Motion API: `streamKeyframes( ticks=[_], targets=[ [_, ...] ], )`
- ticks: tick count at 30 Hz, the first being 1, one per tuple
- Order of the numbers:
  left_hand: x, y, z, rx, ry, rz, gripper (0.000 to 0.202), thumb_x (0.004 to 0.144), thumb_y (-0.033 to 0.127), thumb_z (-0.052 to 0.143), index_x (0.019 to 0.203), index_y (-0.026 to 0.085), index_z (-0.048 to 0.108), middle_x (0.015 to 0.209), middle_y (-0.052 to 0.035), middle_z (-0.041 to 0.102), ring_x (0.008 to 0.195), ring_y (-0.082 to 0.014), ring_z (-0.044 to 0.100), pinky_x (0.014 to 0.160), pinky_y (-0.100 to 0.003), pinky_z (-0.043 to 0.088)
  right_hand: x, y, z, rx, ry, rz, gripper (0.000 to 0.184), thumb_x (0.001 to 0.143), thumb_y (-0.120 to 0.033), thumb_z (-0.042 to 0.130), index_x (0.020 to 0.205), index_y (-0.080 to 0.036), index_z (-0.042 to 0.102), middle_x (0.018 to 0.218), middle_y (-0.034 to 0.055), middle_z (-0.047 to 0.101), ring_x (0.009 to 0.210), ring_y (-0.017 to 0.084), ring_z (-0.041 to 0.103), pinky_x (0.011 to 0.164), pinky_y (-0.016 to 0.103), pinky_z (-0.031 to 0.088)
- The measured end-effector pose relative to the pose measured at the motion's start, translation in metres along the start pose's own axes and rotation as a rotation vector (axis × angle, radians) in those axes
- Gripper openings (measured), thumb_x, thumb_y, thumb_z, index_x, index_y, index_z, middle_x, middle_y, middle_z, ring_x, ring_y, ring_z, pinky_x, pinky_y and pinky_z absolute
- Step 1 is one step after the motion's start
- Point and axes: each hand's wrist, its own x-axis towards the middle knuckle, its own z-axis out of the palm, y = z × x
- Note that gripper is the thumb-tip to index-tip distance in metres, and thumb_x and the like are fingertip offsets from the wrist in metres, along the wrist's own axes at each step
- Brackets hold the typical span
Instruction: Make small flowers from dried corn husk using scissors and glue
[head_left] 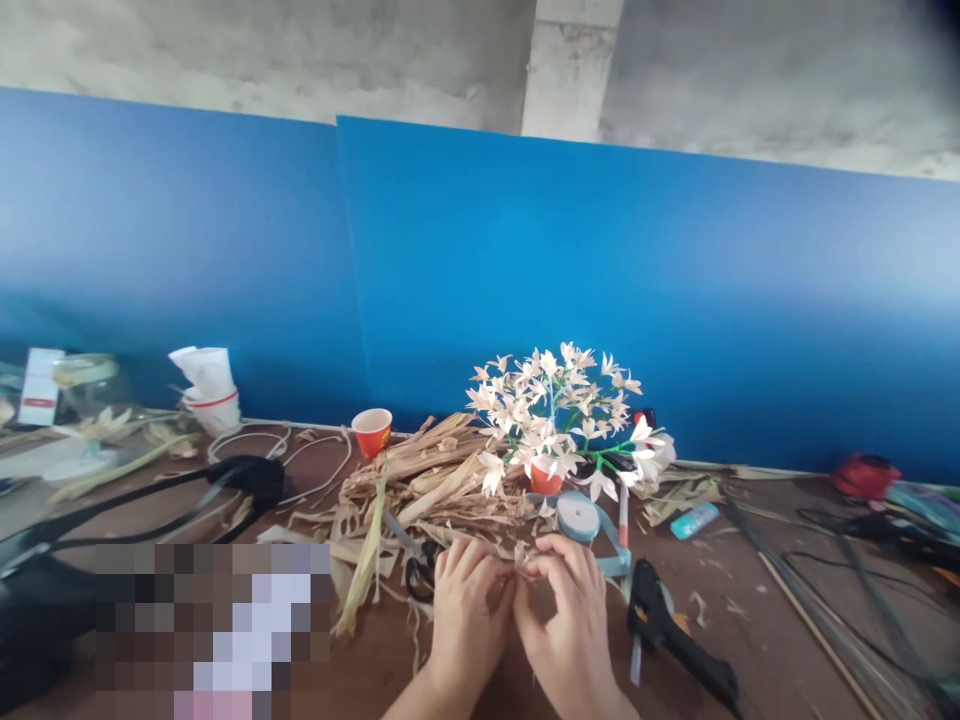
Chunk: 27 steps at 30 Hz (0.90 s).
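Two hands pinch a small bit of dry husk.

The left hand (469,612) and right hand (564,610) are close together, low in the middle of the frame, both holding a small piece of dry corn husk (518,560) between them. The fingers hide most of it, so its shape is hard to see. Just behind lie a pile of dry husks (427,480) and scissors (420,570). A roll of ribbon (577,517) and a glue gun (667,620) sit to the right. A blurred patch (214,630) hides the lower left.
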Motion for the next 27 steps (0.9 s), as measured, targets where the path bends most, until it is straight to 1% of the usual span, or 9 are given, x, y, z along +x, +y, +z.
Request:
streamKeyframes(
  ticks=[4,10,15,20,23,27],
  targets=[
    [0.000,0.002,-0.001,0.029,-0.015,0.005,0.012,0.078,0.015,0.055,0.068,0.020,0.060,0.073,-0.0023,0.059,0.075,-0.0192,0.048,0.069,-0.033,0.032,0.000,0.002,0.000,-0.027,0.000,-0.003,0.008,0.072,-0.013,0.054,0.073,-0.020,0.052,0.093,0.0063,0.054,0.091,0.023,0.051,0.078,0.040,0.041],
    [0.001,0.003,0.000,0.044,-0.027,-0.009,0.011,0.079,0.018,0.055,0.069,0.020,0.059,0.074,-0.0018,0.060,0.077,-0.0188,0.049,0.070,-0.033,0.032,0.001,0.005,0.004,0.056,0.021,0.044,0.008,0.074,-0.012,0.052,0.072,-0.020,0.052,0.090,0.0065,0.055,0.089,0.022,0.052,0.076,0.038,0.043],
    [0.001,0.003,0.001,0.064,-0.037,-0.007,0.006,0.077,0.016,0.057,0.075,0.021,0.060,0.080,-0.0017,0.061,0.080,-0.0193,0.050,0.073,-0.034,0.033,0.002,0.012,0.007,0.158,0.045,0.122,0.007,0.075,-0.015,0.054,0.069,-0.019,0.052,0.087,0.0065,0.055,0.085,0.021,0.054,0.075,0.036,0.046],
    [0.001,0.004,0.001,0.056,-0.069,0.017,0.006,0.077,0.016,0.057,0.080,0.021,0.060,0.083,-0.0013,0.063,0.082,-0.0191,0.051,0.075,-0.034,0.032,0.005,0.013,0.006,0.244,0.038,0.220,0.009,0.074,-0.017,0.056,0.066,-0.018,0.053,0.085,0.0067,0.056,0.083,0.021,0.055,0.075,0.036,0.047],
    [0.000,0.004,0.000,0.054,-0.055,0.032,0.008,0.077,0.015,0.057,0.081,0.022,0.060,0.082,-0.0008,0.064,0.081,-0.0189,0.052,0.074,-0.033,0.032,0.005,0.012,0.005,0.276,0.020,0.246,0.009,0.073,-0.018,0.057,0.065,-0.018,0.053,0.084,0.0065,0.057,0.082,0.021,0.056,0.074,0.035,0.047],
    [0.001,0.005,-0.002,0.070,-0.026,0.050,0.009,0.077,0.014,0.057,0.078,0.022,0.060,0.081,-0.0001,0.065,0.080,-0.0186,0.052,0.074,-0.033,0.031,0.004,0.012,0.004,0.286,-0.007,0.260,0.011,0.073,-0.019,0.057,0.064,-0.019,0.052,0.084,0.0063,0.057,0.083,0.021,0.055,0.076,0.035,0.046]
  ],
)
